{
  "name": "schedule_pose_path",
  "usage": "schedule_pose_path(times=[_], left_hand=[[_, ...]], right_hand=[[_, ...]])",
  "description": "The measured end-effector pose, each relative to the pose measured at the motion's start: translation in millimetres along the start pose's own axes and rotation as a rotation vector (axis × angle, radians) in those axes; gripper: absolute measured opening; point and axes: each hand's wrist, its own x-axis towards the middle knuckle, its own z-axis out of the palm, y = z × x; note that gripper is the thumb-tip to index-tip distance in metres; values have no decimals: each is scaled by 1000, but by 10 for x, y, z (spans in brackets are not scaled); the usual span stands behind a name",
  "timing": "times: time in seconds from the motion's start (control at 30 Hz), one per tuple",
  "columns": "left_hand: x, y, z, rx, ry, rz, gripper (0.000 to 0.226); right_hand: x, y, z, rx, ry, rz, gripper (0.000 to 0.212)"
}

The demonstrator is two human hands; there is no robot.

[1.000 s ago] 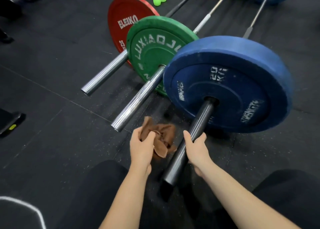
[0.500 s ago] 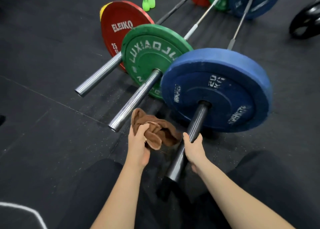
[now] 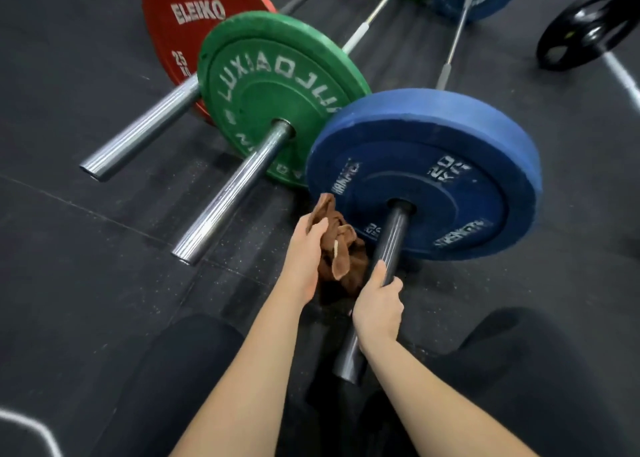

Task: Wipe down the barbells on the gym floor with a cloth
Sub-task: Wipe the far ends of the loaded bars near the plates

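Beside gripped sleeve (image 3: 389,238), cloth (image 3: 341,266) lifted toward blue plate (image 3: 450,152)

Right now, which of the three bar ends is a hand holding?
The dark bar in the blue plate: the right hand grips it. The others are shiny, untouched.

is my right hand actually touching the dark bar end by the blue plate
Touching. The head view shows the right hand gripping the dark bar end, thumb along its top and fingers curled round its side.
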Motion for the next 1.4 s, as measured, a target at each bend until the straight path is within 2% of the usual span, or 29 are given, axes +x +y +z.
schedule_pose_path(times=[0.13, 0.2, 0.33, 0.4, 0.5, 0.67, 0.9, 1.07, 1.23, 1.33, 1.4], left_hand=[[265, 69, 359, 305, -227, 185, 26], [406, 93, 606, 384, -247, 229, 35], [664, -60, 897, 515, -161, 324, 59], [675, -173, 912, 597, -210, 357, 51], [539, -277, 801, 649, -313, 340, 32], [497, -228, 596, 719, -351, 167, 53], [854, -9, 851, 968, -361, 289, 53], [672, 96, 635, 924, -407, 308, 32], [344, -82, 329, 815, -417, 288, 36], [448, -20, 355, 762, -415, 237, 35], [594, 32, 471, 797, -371, 271, 32]], right_hand=[[21, -2, 28, -8, -12, 13, 73], [16, 0, 38, -7, -25, 7, 72], [55, 32, 41, 6, -34, 4, 72], [58, 37, 34, 10, -44, 17, 74], [60, 29, 23, 22, -57, 13, 72], [38, -10, -20, 38, -70, 20, 70], [31, -38, -18, 13, -59, 14, 71], [25, -38, 1, 15, -62, 24, 71], [13, -63, 22, 24, -65, 32, 66], [-11, -74, 26, 23, -66, 20, 66], [-16, -76, 28, 25, -63, 18, 67]])
